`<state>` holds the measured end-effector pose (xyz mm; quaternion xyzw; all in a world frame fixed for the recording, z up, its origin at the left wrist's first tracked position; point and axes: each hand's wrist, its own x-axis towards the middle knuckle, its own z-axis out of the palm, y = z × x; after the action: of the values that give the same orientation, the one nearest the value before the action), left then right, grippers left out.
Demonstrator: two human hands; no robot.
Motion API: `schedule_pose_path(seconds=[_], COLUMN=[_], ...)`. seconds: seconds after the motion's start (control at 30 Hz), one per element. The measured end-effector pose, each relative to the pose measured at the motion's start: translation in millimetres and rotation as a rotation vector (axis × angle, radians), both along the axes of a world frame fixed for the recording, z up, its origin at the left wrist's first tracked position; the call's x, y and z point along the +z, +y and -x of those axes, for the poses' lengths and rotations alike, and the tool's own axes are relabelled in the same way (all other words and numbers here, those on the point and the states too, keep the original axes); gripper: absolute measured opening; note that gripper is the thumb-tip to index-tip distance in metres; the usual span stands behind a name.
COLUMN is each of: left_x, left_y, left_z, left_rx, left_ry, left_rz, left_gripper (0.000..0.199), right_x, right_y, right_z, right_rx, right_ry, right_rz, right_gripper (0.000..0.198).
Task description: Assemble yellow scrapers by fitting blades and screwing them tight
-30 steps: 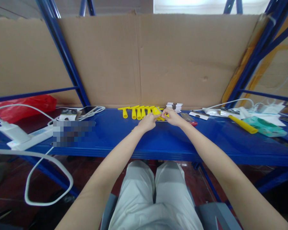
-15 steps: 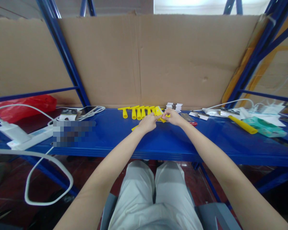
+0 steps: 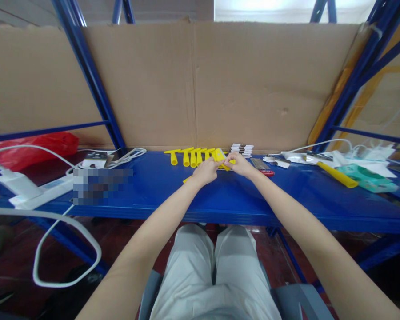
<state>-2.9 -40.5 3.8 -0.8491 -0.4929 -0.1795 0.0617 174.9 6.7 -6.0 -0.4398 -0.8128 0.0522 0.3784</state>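
Note:
Both hands meet over the blue shelf, around a yellow plastic scraper with a pale patch on its head. My left hand is closed on it from the left; its handle is mostly hidden. My right hand is pinched at the scraper's right end, by a small yellow part; the fingertips are too small to make out clearly. Several similar yellow T-shaped scrapers stand in a row just left of and behind my hands. Another yellow tip pokes out beside my left wrist.
Small white packs are stacked behind my right hand. Flat grey pieces and a red tool lie right of it. A yellow tube and green packet sit far right, a power strip left. Cardboard closes the back.
My right fingers have shifted very slightly at the scraper. My left hand keeps its place, and the other things lie as before.

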Motion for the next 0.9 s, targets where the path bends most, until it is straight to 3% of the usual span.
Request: schedule_pose_path(seconds=[0.53,0.77,0.9], left_x=[-2.0,-1.3,-0.6], left_y=[3,3,2], left_z=[1,1,0], left_rx=[-0.034,-0.028,-0.008], left_ry=[0.011,0.01,-0.004], left_rz=[-0.026,-0.021,-0.021], left_gripper=[0.049,0.049,0.047], right_x=[3,-1,-1], right_y=[-13,-14,-12], right_z=[4,8,9], right_rx=[-0.048,-0.03,-0.019], right_ry=[0.073,0.254,0.415], right_rz=[0.076,0.206,0.307], right_gripper=[0.012,0.007,0.014])
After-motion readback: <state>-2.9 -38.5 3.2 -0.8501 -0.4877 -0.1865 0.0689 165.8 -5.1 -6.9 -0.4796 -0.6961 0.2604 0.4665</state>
